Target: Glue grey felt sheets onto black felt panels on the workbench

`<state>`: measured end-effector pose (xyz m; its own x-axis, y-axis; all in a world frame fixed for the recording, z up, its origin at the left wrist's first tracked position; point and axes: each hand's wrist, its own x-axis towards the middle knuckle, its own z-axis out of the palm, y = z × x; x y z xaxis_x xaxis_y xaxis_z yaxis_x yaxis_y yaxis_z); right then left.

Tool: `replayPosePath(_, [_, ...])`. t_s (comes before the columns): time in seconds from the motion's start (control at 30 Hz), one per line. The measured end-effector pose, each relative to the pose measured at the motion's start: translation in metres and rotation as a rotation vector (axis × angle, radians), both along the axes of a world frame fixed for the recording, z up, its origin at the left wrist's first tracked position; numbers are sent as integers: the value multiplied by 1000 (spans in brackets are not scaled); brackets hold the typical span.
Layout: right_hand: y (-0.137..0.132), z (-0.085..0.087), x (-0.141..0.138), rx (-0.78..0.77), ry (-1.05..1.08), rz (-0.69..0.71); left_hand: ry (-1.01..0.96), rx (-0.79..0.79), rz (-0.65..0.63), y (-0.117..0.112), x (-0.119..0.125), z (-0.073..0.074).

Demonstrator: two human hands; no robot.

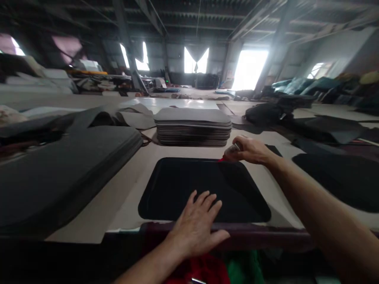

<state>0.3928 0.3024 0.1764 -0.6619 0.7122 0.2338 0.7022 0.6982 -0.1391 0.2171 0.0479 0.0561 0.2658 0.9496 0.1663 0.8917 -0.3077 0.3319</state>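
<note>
A black rounded-corner mat piece (183, 185) lies flat on the pale table (124, 185) in front of me. My left hand (197, 225) rests flat on its near edge with fingers spread. My right hand (248, 150) is at the mat's far right corner, closed around a small tool (232, 150) with a silvery body and a red tip that touches the mat's edge.
A stack of several grey mats (193, 126) stands just beyond the black piece. A large dark panel (65, 165) covers the left of the table. More black pieces (340, 177) lie to the right. Red and green cloth (213, 270) sits at the near edge.
</note>
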Motion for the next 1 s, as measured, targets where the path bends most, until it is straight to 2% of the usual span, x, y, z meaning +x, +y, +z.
replayPosePath(0.23, [10, -7, 63, 32, 32, -123, 72, -33, 9, 2, 1, 5])
replayPosePath(0.5, [1, -8, 92, 5, 74, -150, 106, -39, 23, 3, 4, 10])
replayPosePath(0.77, [-52, 12, 108, -90, 16, -118, 115, -13, 31, 3, 4, 10])
replayPosePath(1.0, [-110, 5, 136, -137, 38, -163, 165, 34, 14, 3, 4, 6])
